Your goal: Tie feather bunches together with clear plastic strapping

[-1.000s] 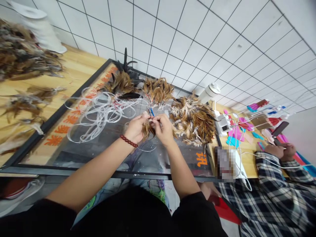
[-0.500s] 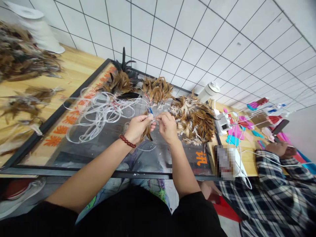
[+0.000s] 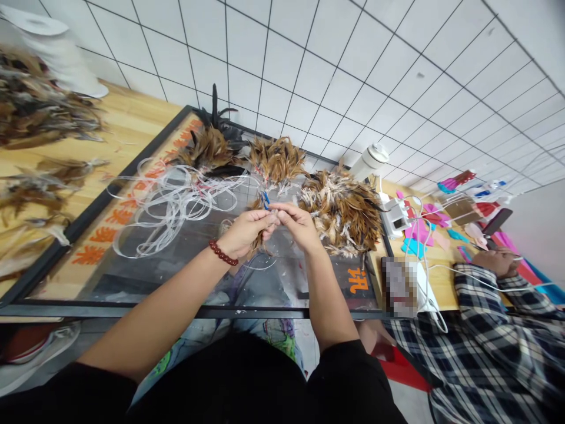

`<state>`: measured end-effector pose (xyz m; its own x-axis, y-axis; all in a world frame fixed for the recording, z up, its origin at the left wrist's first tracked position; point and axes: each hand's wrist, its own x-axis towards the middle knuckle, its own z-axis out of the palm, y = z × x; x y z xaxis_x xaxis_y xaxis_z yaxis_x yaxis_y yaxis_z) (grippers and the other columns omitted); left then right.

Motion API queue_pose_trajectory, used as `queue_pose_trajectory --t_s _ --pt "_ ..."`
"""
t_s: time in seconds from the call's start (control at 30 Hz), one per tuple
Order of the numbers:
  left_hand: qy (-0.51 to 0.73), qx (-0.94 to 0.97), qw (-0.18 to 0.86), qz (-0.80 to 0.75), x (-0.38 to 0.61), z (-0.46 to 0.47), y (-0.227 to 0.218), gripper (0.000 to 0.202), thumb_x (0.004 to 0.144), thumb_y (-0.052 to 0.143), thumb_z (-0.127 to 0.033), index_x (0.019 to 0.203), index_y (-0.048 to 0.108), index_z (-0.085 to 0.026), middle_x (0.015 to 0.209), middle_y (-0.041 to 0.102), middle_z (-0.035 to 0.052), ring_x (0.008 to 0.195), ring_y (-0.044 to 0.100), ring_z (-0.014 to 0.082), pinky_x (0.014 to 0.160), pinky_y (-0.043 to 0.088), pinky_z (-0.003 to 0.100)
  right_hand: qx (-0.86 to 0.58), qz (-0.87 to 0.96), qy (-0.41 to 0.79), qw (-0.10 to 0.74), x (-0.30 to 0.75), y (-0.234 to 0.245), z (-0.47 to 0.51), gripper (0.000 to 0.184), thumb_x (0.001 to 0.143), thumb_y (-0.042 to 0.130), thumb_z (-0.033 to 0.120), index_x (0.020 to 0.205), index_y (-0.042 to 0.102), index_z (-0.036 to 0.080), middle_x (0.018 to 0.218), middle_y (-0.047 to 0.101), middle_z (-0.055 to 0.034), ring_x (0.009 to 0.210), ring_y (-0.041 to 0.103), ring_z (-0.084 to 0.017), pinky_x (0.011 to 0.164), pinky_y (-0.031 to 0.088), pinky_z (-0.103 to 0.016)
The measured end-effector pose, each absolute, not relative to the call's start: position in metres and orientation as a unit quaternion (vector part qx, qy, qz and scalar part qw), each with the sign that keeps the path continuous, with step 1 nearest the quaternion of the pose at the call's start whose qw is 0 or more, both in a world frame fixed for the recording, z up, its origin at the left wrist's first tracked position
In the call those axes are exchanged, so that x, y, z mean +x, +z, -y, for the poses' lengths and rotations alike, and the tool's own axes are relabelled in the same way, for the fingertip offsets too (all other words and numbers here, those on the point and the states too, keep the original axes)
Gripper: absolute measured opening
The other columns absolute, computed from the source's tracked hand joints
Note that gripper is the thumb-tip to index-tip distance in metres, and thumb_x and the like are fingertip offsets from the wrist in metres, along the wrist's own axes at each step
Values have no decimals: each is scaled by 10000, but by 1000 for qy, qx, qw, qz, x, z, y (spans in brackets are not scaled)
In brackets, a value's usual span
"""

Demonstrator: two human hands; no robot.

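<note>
Left hand [image 3: 245, 232] grasps a brown feather bunch [image 3: 256, 244] at centre; right hand [image 3: 302, 227] touches its fingertips, grasp too small to tell.
From the hands, the glassy panel [image 3: 282, 288] runs to its black front edge [image 3: 273, 314] at six o'clock; a feather pile [image 3: 277, 160] sits near at twelve, a larger heap [image 3: 346, 212] at three. The lidded white bottle [image 3: 369, 162] at two hides its contents.

Looks like a small craft workshop to me: heaped brown feathers [image 3: 346, 215], tangled white cord [image 3: 179, 200] and a big spool [image 3: 57, 56] share the surface [image 3: 126, 112], bright scraps [image 3: 422, 232] near a co-worker [image 3: 481, 353] in plaid.
</note>
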<state>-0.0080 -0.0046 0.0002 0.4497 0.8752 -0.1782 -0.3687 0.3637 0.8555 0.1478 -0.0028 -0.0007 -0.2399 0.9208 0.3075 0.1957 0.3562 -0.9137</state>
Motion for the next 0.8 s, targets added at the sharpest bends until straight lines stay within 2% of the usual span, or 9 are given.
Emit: queue_pose_trajectory --t_s 0.1,0.23,0.3,0.43,0.6,0.7,0.8 --pt "379 378 789 -301 -10 6 4 259 643 775 -307 675 628 -97 524 514 -15 440 441 45 432 358 166 -385 630 470 484 145 -3 3 225 805 617 427 811 675 210 777 604 2 743 569 -117 737 467 -270" --pt "362 363 803 -304 -10 5 4 261 717 719 -343 773 653 -97 664 641 70 553 598 127 530 491 243 -442 553 481 516 141 -7 3 248 752 657 446 728 616 203 629 514 41 518 467 -82 543 429 -237" --pt "364 361 796 -322 -9 4 1 273 733 702 -366 778 654 -101 698 659 86 575 621 146 548 514 265 -476 557 441 519 139 -10 2 248 742 659 441 718 617 198 665 529 27 543 477 -85 546 429 -235" --pt "379 404 751 -358 -8 3 -3 228 712 727 -289 630 622 -104 554 589 29 461 534 87 468 450 193 -501 573 388 519 134 -16 0 253 749 642 429 724 636 177 703 562 9 644 518 -102 644 446 -240" --pt "495 350 718 -341 -22 -6 10 171 767 679 -256 676 627 -120 556 563 8 467 514 75 483 440 187 -530 506 372 570 133 -20 -5 245 761 621 402 790 638 159 697 576 15 635 496 -93 646 415 -223" --pt "615 276 677 -294 -37 -17 21 164 810 638 -232 675 609 -143 555 502 -29 450 439 40 474 405 164 -549 561 369 498 137 -20 -5 202 738 646 353 748 646 151 677 576 18 598 477 -84 602 383 -212" --pt "683 240 630 -281 -46 -24 25 170 828 618 -211 670 620 -147 568 504 -29 448 409 26 446 358 151 -529 678 357 364 131 -16 5 203 739 666 361 712 668 160 687 596 13 597 488 -82 586 362 -209"
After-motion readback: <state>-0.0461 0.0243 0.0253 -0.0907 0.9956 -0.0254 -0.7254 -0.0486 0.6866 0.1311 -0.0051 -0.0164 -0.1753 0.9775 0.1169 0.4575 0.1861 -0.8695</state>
